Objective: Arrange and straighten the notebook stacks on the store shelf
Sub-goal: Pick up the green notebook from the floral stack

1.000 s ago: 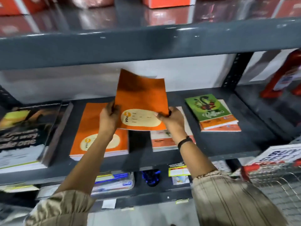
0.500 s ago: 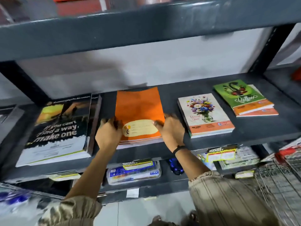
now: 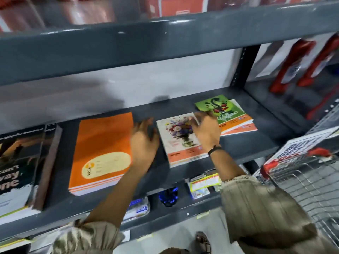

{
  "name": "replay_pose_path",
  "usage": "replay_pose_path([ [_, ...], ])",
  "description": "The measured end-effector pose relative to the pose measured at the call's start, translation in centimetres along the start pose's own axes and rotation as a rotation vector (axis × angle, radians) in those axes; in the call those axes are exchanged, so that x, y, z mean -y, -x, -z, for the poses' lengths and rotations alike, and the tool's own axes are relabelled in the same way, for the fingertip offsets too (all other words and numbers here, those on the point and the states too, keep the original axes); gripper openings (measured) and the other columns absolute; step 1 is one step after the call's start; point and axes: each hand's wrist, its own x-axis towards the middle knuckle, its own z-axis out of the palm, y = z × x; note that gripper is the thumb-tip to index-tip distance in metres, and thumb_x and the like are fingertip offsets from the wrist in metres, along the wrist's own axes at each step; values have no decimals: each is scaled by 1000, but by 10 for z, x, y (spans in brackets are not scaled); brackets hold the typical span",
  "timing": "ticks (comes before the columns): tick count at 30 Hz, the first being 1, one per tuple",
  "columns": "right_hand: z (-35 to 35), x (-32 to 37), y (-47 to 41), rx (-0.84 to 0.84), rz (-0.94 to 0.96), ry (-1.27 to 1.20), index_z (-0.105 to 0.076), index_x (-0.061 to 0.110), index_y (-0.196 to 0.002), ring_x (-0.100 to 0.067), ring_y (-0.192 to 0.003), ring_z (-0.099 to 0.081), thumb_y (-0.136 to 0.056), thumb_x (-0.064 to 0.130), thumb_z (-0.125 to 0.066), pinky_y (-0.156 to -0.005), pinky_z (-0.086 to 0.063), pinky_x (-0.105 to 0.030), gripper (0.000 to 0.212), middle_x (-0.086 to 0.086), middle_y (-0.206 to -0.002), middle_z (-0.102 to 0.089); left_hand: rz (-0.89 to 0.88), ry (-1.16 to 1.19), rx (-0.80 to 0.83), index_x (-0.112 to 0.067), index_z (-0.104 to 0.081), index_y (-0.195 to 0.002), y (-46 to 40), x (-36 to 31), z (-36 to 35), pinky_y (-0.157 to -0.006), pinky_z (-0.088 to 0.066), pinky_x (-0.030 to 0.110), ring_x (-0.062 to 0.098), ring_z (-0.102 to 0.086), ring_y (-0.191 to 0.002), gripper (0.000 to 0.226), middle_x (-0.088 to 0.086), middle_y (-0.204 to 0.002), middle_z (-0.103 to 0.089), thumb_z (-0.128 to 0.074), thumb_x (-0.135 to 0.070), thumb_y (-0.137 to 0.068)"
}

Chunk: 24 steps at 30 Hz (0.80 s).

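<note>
On the dark grey shelf (image 3: pixel 256 143) lie several notebook stacks. The orange stack (image 3: pixel 102 153) lies flat left of centre. A floral-cover stack (image 3: pixel 179 142) sits right of it, and a green-cover stack (image 3: pixel 227 114) lies further right, slightly askew. My left hand (image 3: pixel 145 143) hovers open over the bare gap between the orange and floral stacks. My right hand (image 3: pixel 205 129) rests on the floral stack's far right corner with spread fingers, beside the green stack.
A thick dark-covered book stack (image 3: pixel 22 169) fills the left end. Above runs another grey shelf board (image 3: pixel 165 43). Below, a lower shelf holds small packets (image 3: pixel 203 184). A wire shopping trolley (image 3: pixel 308 182) with red handle stands at right.
Both hands have left the orange stack, where the lifted orange notebook now lies, and moved right to the floral stack. The view shifted right too.
</note>
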Motion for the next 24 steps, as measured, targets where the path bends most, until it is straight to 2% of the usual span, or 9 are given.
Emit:
replay_pose_path([
  [2, 17, -35, -30, 15, -62, 44, -64, 11, -108, -37, -108, -55, -85, 30, -58, -81, -50, -40, 30, -19, -113, -63, 103, 240, 145, 0, -57, -114, -10, -35, -36, -100, -41, 30, 38, -61, -101, 38, 23, -111, -66, -50, -13, -79],
  [5, 37, -88, -71, 88, -90, 148, -60, 8, -114, -35, -116, -51, -83, 12, -54, -93, -44, -39, 32, -20, -123, -59, 285, 441, 330, 0, -53, -118, -27, -85, -96, -95, -47, 47, 40, -59, -108, 44, 27, -118, -61, -54, -17, -77],
  [9, 44, -138, -105, 271, -94, 337, -38, 3, -134, -42, -129, -36, -83, -2, -42, -101, -39, -53, 51, -25, -141, -38, 462, 602, 474, -2, -56, -113, -41, -122, -155, -81, -46, 24, 10, -66, -93, 55, 12, -105, -64, -57, -24, -63],
  [11, 41, -154, -112, 345, -55, 341, -34, 5, -137, -41, -132, -33, -84, 4, -43, -104, -36, -51, 53, -23, -146, -32, 523, 605, 471, -3, -58, -112, -48, -121, -177, -89, -48, 33, 22, -63, -103, 58, 16, -111, -65, -57, -26, -59],
  [14, 42, -165, -112, 408, -22, 254, -49, 4, -124, -38, -126, -42, -84, 33, -49, -103, -37, -44, 49, -22, -136, -47, 626, 574, 427, -6, -58, -112, -62, -110, -210, -98, -48, 43, 35, -60, -109, 45, 22, -119, -64, -63, -22, -70],
  [17, 44, -167, -108, 348, -26, 188, -48, 6, -126, -38, -127, -40, -82, 45, -59, -104, -37, -44, 60, -19, -137, -48, 731, 660, 315, -7, -56, -113, -64, -111, -210, -96, -50, 46, 34, -62, -103, 48, 18, -115, -65, -69, -16, -68],
  [20, 45, -168, -107, 343, -46, 183, -41, 17, -135, -39, -130, -34, -76, 64, -50, -106, -34, -49, 75, -16, -139, -47, 785, 759, 219, -8, -55, -108, -63, -109, -211, -89, -53, 51, 34, -65, -97, 55, 15, -109, -66, -75, -16, -57],
  [22, 48, -162, -108, 362, -82, 130, -39, 26, -136, -40, -128, -36, -70, 71, -39, -105, -35, -49, 80, -17, -136, -50, 782, 813, 226, -9, -53, -102, -60, -119, -202, -89, -54, 50, 33, -64, -97, 34, 16, -110, -65, -68, -5, -72],
  [24, 51, -153, -106, 365, -126, 95, -37, 31, -136, -41, -127, -38, -68, 73, -39, -105, -36, -50, 80, -16, -135, -52, 752, 834, 258, -7, -53, -109, -57, -128, -190, -79, -57, 41, 30, -64, -89, 30, 14, -106, -65, -58, 2, -81],
])
